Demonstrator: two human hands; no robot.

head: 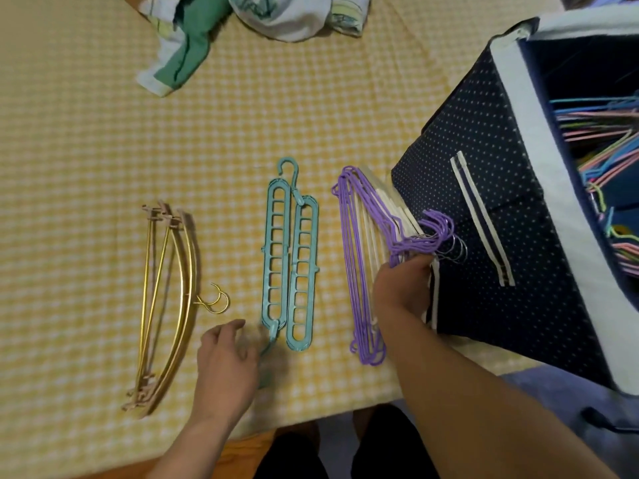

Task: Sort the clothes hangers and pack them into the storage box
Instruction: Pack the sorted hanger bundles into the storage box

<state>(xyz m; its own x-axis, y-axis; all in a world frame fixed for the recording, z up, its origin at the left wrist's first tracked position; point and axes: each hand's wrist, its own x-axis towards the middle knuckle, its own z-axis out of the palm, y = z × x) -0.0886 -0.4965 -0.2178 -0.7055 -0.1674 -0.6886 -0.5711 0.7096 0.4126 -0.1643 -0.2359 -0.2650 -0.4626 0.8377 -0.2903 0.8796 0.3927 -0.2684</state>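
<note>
Dark-clad legs (345, 451) are seen at the bottom edge, beside the checked yellow cloth (86, 133) on which everything is laid. Just above them the left hand (224, 368) is held over the cloth with fingers loosely spread, nothing gripped; its fingertips lie close to the lower hook of the teal slotted hangers (290, 267), though contact cannot be made out. To its left the gold hangers (166, 305) are stacked, hooks pointing right. The right hand (401, 288) is closed around the necks of the purple hangers (356, 264), which are bunched with white hangers (373, 236) beneath them; the hooks are pressed up against the side of the storage box (501, 236). That dotted navy box is stood at the right, open, with thin coloured hangers (601, 133) already inside. Crumpled clothes (242, 25) are left at the far edge.
</note>
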